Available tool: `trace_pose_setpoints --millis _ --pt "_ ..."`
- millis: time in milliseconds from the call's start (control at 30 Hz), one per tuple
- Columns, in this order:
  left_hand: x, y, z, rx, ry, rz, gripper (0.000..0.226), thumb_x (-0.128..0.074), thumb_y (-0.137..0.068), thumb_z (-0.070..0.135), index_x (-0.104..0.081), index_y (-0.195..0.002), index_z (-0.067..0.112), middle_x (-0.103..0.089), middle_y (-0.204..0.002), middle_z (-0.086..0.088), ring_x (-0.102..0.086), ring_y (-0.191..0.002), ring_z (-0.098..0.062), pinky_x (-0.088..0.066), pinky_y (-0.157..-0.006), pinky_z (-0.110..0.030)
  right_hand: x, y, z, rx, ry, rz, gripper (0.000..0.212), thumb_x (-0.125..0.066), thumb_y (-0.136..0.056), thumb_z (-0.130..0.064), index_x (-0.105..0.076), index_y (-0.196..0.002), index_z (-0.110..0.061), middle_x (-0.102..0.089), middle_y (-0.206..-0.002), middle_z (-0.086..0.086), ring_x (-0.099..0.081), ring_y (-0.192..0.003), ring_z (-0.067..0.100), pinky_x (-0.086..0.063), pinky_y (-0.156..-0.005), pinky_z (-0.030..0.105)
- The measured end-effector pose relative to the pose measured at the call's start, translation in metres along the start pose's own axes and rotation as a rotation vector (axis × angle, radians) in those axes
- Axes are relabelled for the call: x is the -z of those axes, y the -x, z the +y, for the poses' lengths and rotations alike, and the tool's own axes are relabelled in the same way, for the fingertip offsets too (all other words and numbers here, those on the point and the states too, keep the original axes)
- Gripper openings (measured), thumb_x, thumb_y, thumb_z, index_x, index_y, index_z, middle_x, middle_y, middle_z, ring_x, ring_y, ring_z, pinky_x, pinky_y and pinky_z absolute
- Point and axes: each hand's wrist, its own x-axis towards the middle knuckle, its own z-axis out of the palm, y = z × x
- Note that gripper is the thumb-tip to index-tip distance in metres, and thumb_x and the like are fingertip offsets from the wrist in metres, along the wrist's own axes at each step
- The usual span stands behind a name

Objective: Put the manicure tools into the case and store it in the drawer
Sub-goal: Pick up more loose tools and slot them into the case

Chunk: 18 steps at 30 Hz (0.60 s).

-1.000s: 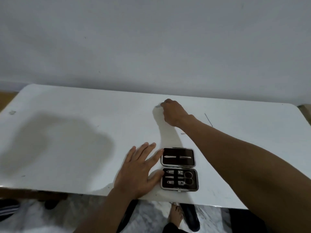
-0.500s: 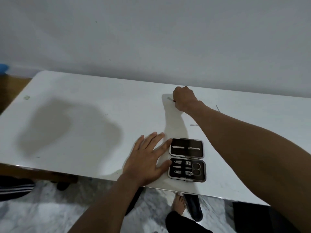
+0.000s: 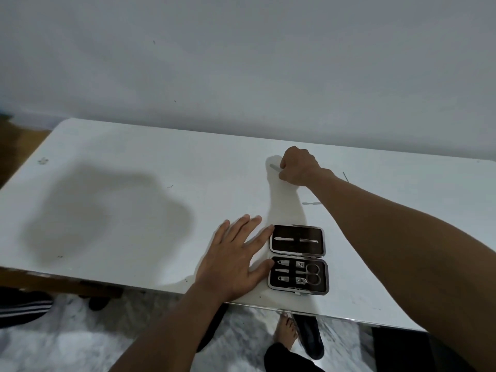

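Note:
An open black manicure case (image 3: 298, 259) lies near the front edge of the white table (image 3: 134, 189), with several metal tools strapped in both halves. My left hand (image 3: 234, 260) rests flat on the table, fingertips touching the case's left side. Far back, my right hand (image 3: 299, 167) is curled around a thin metal tool (image 3: 275, 167) whose tip sticks out to the left. Another small metal tool (image 3: 311, 203) lies on the table beside my right forearm, and a thin dark one (image 3: 345, 176) lies behind it.
A grey wall rises right behind the table. Under the front edge I see a marbled floor and a bare foot (image 3: 285, 331). The table's brown wooden edge shows at the left (image 3: 53, 280). No drawer is in view.
My right hand has closed on the thin tool at the back and shifted slightly; the camera has swung left. My left hand stays beside the case.

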Motion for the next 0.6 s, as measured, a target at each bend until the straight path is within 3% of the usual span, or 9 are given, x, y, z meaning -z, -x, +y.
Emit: trace_pose_setpoints --millis 133,200,233,333,433,600 --pt "-0.002 0.001 -0.001 0.003 -0.005 0.009 0.065 -0.025 -0.094 0.066 -0.015 -0.152 0.040 -0.018 -0.161 0.009 -0.004 -0.149 -0.011 -0.009 -0.120 -0.045 -0.005 0.002 -0.003 0.016 0.038 0.022 0.020 -0.062 -0.073 -0.014 -0.062 -0.092 -0.006 -0.066 -0.094 0.014 -0.062 -0.088 0.037 -0.051 -0.075 0.034" --pt "-0.002 0.001 -0.002 0.005 0.000 0.017 0.065 -0.027 -0.093 0.066 -0.018 -0.152 0.039 -0.021 -0.160 0.009 -0.008 -0.148 -0.012 -0.011 -0.120 -0.045 -0.007 0.006 -0.003 0.021 0.054 0.027 0.007 -0.058 -0.076 -0.013 -0.052 -0.075 -0.009 -0.060 -0.087 0.013 -0.055 -0.080 0.034 -0.044 -0.070 0.032" --pt "-0.002 0.001 -0.002 0.003 0.003 0.021 0.065 -0.027 -0.093 0.065 -0.019 -0.152 0.039 -0.022 -0.160 0.009 -0.009 -0.148 -0.012 -0.012 -0.120 -0.045 -0.007 0.009 -0.003 0.019 0.051 0.020 0.013 -0.055 -0.078 -0.013 -0.045 -0.070 -0.011 -0.056 -0.086 0.013 -0.051 -0.077 0.033 -0.041 -0.069 0.032" --pt "-0.002 0.000 -0.002 0.003 0.000 0.033 0.064 -0.027 -0.093 0.065 -0.017 -0.152 0.040 -0.021 -0.160 0.009 -0.008 -0.148 -0.011 -0.011 -0.120 -0.044 -0.007 0.017 0.001 0.027 0.028 0.034 0.008 -0.047 -0.086 -0.014 -0.052 -0.088 -0.008 -0.054 -0.092 0.012 -0.051 -0.082 0.032 -0.041 -0.071 0.033" --pt "-0.003 0.000 -0.003 0.004 -0.007 0.038 0.063 -0.026 -0.094 0.065 -0.015 -0.151 0.041 -0.020 -0.160 0.009 -0.008 -0.148 -0.012 -0.009 -0.120 -0.044 -0.001 0.031 0.008 0.033 -0.018 0.071 0.023 -0.045 -0.086 -0.007 -0.055 -0.107 -0.011 -0.060 -0.104 0.012 -0.057 -0.092 0.033 -0.047 -0.077 0.037" --pt "-0.005 -0.003 -0.006 -0.009 -0.027 0.047 0.063 -0.023 -0.094 0.066 -0.018 -0.151 0.040 -0.022 -0.160 0.008 -0.012 -0.148 -0.015 -0.013 -0.119 -0.046 0.013 0.069 0.024 0.078 -0.233 0.193 0.026 -0.047 -0.084 0.002 -0.066 -0.089 -0.015 -0.067 -0.100 0.008 -0.065 -0.090 0.030 -0.052 -0.078 0.034"
